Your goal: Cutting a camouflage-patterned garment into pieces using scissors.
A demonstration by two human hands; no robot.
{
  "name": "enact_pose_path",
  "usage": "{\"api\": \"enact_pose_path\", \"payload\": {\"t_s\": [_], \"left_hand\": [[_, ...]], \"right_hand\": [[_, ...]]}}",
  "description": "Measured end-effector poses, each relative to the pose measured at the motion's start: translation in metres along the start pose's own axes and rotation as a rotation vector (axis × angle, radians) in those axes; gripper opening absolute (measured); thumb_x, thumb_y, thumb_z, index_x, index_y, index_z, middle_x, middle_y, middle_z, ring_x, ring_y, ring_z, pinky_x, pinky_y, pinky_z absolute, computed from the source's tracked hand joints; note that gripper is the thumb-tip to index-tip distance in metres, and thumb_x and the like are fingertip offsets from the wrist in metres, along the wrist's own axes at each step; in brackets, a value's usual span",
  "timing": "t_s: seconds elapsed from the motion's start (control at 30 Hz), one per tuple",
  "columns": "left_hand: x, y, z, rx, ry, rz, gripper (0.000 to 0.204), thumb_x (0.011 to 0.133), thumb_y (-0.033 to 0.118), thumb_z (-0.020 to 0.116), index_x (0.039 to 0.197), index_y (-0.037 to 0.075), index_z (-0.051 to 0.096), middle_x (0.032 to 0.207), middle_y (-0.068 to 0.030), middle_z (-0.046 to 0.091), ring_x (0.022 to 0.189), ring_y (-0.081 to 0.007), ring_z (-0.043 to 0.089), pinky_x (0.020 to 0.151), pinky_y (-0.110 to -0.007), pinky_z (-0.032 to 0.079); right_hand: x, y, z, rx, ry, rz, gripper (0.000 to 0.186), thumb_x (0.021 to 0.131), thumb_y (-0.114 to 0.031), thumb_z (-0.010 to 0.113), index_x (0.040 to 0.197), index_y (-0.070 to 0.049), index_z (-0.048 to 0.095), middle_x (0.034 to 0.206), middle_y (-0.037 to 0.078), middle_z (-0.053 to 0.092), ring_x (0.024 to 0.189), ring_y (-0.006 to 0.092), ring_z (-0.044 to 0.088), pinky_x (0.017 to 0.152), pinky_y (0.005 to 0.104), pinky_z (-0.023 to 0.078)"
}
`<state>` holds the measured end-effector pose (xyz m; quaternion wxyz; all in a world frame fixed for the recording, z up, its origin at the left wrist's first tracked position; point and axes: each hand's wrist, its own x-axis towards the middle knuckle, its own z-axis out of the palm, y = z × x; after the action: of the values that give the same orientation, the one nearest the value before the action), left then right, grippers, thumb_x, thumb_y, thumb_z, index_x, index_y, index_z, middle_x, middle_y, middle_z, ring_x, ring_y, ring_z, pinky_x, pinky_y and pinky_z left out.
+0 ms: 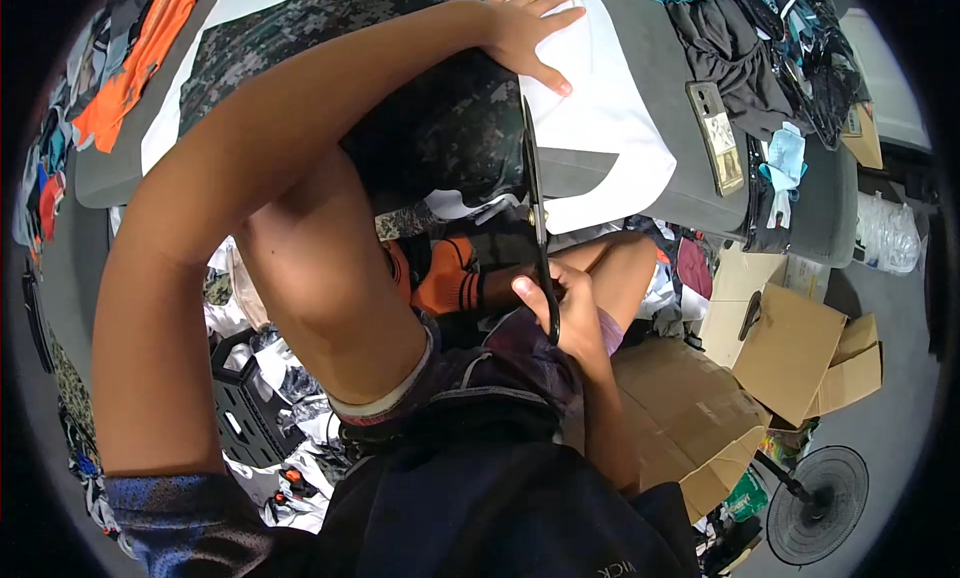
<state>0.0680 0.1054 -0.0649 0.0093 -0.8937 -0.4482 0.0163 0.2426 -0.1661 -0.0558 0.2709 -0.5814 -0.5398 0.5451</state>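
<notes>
My left hand point(525, 33) lies with fingers spread, pressing on dark digital-camouflage fabric point(440, 108) and the white cloth point(590, 108) under it, at the top of the view. My right hand point(560, 313) grips the handles of large black scissors point(535, 188). Their long blades point away from me, along the right edge of the camouflage fabric; whether they are on the cloth's edge or between layers I cannot tell exactly. Both cloths rest on a grey padded surface point(650, 203). My bent legs are below it, with orange-and-black socks point(445, 278) on my feet.
A phone point(712, 138), dark garments point(730, 58) and a light blue item point(785, 168) lie at the right. An orange garment point(130, 78) is at the left. Cardboard boxes point(785, 348), a black crate point(240, 418), heaps of fabric scraps point(300, 478) and a floor fan point(815, 503) surround me.
</notes>
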Motion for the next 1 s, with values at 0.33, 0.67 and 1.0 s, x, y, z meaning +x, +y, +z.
{"api": "enact_pose_path", "payload": {"t_s": [0.33,0.67,1.0], "left_hand": [[0.003,-0.004,-0.008,-0.31,-0.053,0.103,0.109,0.075,0.071,0.054,0.147,0.0,0.013,0.154,-0.0226,0.008,0.142,-0.0389,0.01,0.114,-0.053,0.011],[0.002,-0.005,-0.008,-0.319,-0.055,0.117,0.109,0.076,0.072,0.052,0.147,-0.001,0.014,0.155,-0.0221,0.007,0.143,-0.0384,0.008,0.114,-0.052,0.009],[0.004,-0.009,-0.007,-0.301,-0.051,0.141,0.108,0.077,0.073,0.049,0.147,-0.001,0.012,0.155,-0.0228,0.006,0.143,-0.0387,0.008,0.115,-0.052,0.008]], "right_hand": [[-0.002,0.013,0.005,-0.04,0.037,-0.041,0.037,0.082,-0.019,0.071,0.059,-0.006,0.046,0.051,-0.003,0.038,0.048,0.0083,0.03,0.044,0.0247,0.026],[-0.003,0.011,0.009,0.0,0.043,0.014,0.038,0.082,-0.018,0.071,0.058,-0.006,0.045,0.05,-0.003,0.038,0.048,0.0084,0.029,0.044,0.0252,0.026],[-0.004,0.007,0.012,-0.038,0.052,0.007,0.037,0.084,-0.019,0.069,0.058,-0.005,0.046,0.051,-0.003,0.038,0.048,0.0086,0.03,0.044,0.0256,0.026]]}}
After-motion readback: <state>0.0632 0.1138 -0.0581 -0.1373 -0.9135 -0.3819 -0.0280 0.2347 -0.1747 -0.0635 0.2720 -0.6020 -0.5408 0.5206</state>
